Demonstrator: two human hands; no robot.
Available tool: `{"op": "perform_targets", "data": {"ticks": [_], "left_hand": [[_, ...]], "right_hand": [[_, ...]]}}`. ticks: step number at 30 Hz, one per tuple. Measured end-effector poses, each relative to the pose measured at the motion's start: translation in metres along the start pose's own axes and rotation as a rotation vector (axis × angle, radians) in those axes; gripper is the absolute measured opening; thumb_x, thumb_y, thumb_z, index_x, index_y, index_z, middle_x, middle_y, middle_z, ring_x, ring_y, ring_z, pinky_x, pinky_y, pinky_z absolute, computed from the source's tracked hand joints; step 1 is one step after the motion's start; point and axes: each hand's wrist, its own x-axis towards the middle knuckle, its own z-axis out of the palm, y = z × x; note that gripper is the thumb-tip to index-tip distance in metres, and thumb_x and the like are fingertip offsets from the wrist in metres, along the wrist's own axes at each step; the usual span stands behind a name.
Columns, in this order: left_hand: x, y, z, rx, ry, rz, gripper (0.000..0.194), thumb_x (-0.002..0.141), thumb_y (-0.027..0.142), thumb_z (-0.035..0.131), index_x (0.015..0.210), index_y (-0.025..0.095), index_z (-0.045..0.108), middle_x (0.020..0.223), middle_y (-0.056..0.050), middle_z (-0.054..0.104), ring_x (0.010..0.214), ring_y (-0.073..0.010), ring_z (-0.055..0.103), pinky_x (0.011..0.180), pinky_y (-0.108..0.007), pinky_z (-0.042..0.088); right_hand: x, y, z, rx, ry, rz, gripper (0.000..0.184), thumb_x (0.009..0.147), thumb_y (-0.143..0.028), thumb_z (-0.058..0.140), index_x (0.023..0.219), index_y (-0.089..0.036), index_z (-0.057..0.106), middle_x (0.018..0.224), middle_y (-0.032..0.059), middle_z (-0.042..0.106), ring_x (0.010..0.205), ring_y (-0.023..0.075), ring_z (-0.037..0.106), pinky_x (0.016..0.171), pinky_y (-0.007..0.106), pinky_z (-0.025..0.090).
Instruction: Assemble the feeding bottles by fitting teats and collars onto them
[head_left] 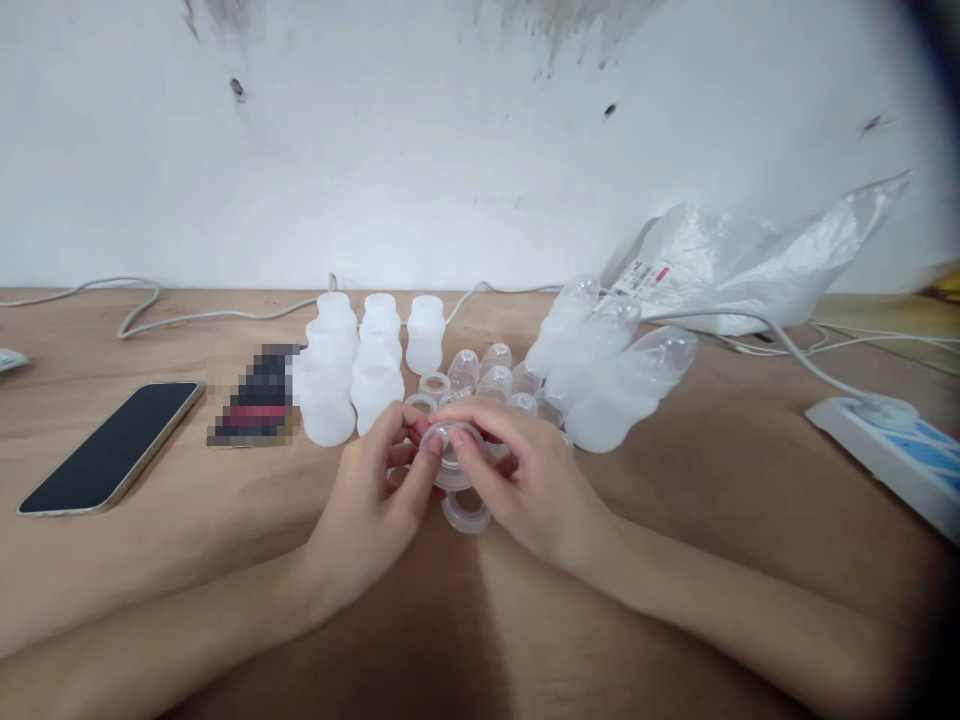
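Between both hands is a clear, round bottle collar ring (451, 478), with a translucent piece like a teat in its middle. My left hand (379, 485) grips its left side, thumb on top. On the right side my right hand (529, 470) pinches it, thumb pressing near the centre. Another collar ring (466, 512) lies on the table just below. Behind the hands are more rings (435, 384) and several clear domed caps (495, 380), partly hidden by the fingers.
Frosted white bottles (326, 400) stand in rows at the left. Capped bottles (607, 400) stand at the right. A phone (112, 448) and a pixelated dark item (255, 400) lie left. A power strip (892, 450), cables and a plastic bag (720, 265) are right, near the wall.
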Motion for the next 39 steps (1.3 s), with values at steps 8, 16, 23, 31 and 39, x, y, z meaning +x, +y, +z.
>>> {"op": "perform_targets", "data": {"ticks": [8,16,23,31,39], "left_hand": [[0.0,0.002,0.0,-0.047,-0.023,-0.038,0.019,0.084,0.033,0.048,0.075,0.017,0.044,0.066,0.005,0.046,0.052,-0.0051,0.048,0.038,-0.012,0.04],[0.001,0.001,0.0,-0.022,-0.017,-0.048,0.018,0.084,0.031,0.048,0.073,0.018,0.043,0.063,0.006,0.045,0.05,-0.0051,0.048,0.038,-0.012,0.038],[0.0,-0.002,0.0,0.012,-0.041,-0.042,0.02,0.085,0.032,0.047,0.072,0.018,0.043,0.056,0.007,0.044,0.044,-0.004,0.043,0.037,-0.013,0.033],[-0.003,-0.001,0.001,-0.011,-0.022,-0.037,0.018,0.086,0.035,0.044,0.08,0.019,0.048,0.066,0.004,0.049,0.05,-0.007,0.044,0.042,-0.016,0.037],[-0.004,0.003,0.005,-0.113,-0.002,-0.142,0.022,0.087,0.037,0.043,0.073,0.02,0.044,0.057,0.008,0.041,0.038,-0.0028,0.032,0.036,-0.015,0.028]], "right_hand": [[-0.001,0.0,0.0,0.026,-0.01,-0.019,0.016,0.085,-0.011,0.042,0.086,-0.016,0.058,0.083,-0.001,0.063,0.073,0.0073,0.057,0.066,0.017,0.043],[0.0,0.001,0.001,0.013,-0.018,-0.026,0.019,0.083,-0.007,0.043,0.087,-0.016,0.059,0.085,-0.0008,0.064,0.076,0.0081,0.058,0.064,0.018,0.043],[-0.002,0.001,0.003,-0.026,-0.037,-0.037,0.02,0.081,-0.005,0.042,0.086,-0.015,0.058,0.083,-0.0007,0.063,0.074,0.0084,0.057,0.067,0.019,0.042],[-0.003,-0.001,0.001,0.055,-0.021,0.035,0.015,0.083,-0.013,0.043,0.088,-0.018,0.057,0.08,-0.0012,0.061,0.067,0.0083,0.053,0.057,0.018,0.041],[-0.001,-0.005,0.015,0.32,0.062,0.296,0.008,0.078,-0.016,0.046,0.074,-0.018,0.053,0.067,-0.0017,0.054,0.056,0.009,0.049,0.048,0.02,0.038]]}}
